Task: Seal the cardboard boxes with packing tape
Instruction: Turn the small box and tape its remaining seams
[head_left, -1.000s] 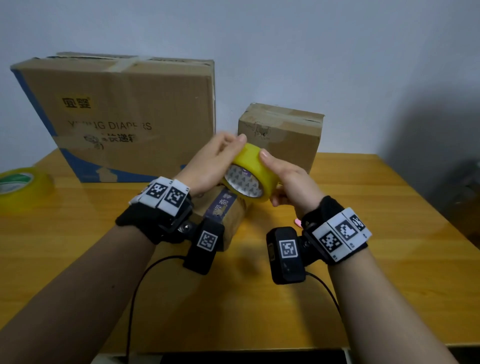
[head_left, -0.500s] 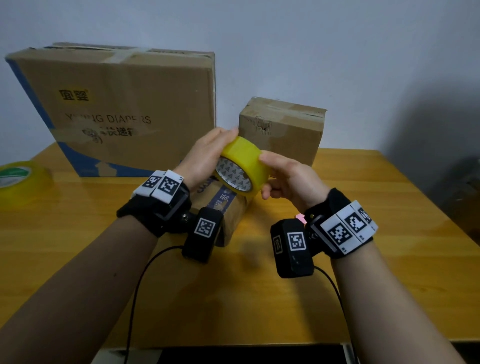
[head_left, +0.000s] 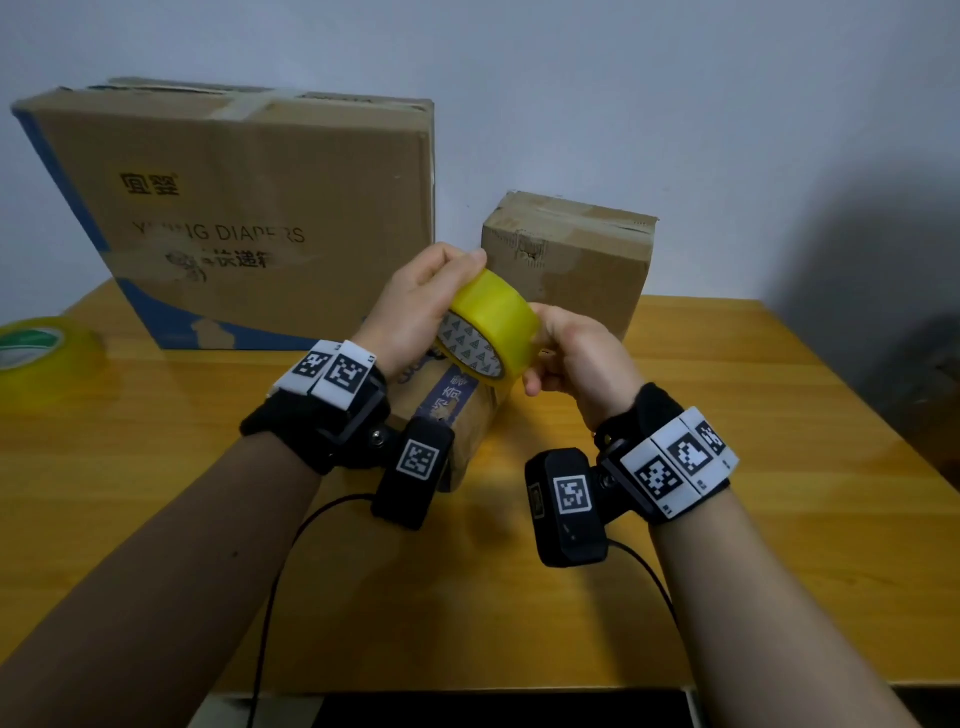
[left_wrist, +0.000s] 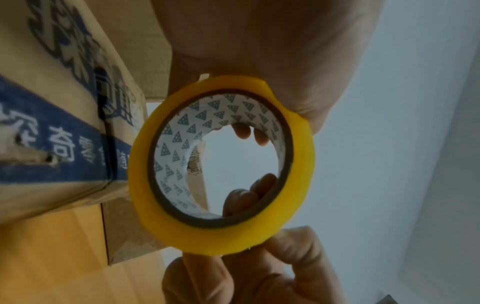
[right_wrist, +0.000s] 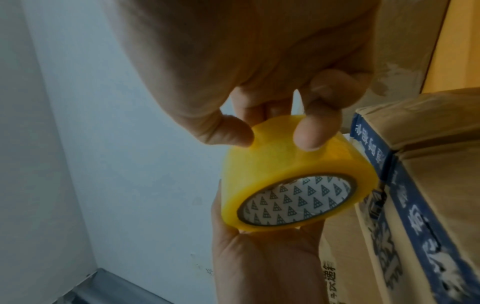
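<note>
Bare forearms, no sleeves. Black straps (head_left: 291, 431) around both wrists, each topped with white blocks (head_left: 332, 371) printed with black square-code markers. Black camera boxes slung under each wrist, left (head_left: 413, 475) and right (head_left: 566, 506), each carrying one white square-code marker. Silver screw (head_left: 377, 439) at the left mount. Thin black cables (head_left: 275, 597) trailed from both boxes toward the body.
</note>
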